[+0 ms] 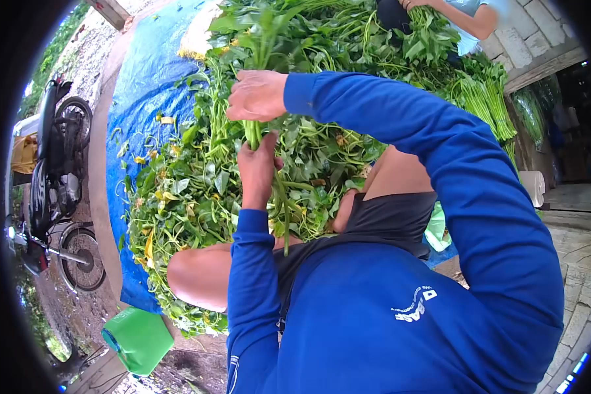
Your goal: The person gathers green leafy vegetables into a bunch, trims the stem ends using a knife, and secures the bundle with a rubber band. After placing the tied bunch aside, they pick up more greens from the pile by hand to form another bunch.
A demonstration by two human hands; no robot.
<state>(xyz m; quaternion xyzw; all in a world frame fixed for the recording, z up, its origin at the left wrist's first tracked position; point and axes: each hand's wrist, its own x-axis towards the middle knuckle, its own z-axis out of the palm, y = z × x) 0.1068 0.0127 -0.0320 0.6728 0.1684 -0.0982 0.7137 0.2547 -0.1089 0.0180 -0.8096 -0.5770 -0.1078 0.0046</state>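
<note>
My right hand [257,95] is closed around the upper part of an upright bunch of green leafy stems [264,41], whose leafy tops are blurred. Just below it, my left hand [257,169] grips the lower stems of the same bunch, and long stem ends hang down beneath it. Both hands are over a large heap of leafy greens [197,210], in front of my bent legs. Some yellow leaves show in the heap.
The heap lies on a blue tarp [144,85]. A co-worker's arm [463,20] holds greens at the top right, near bundled stems [482,98]. A green container [138,341] stands at lower left, a motorcycle [62,164] at far left, and a block wall [538,33] at upper right.
</note>
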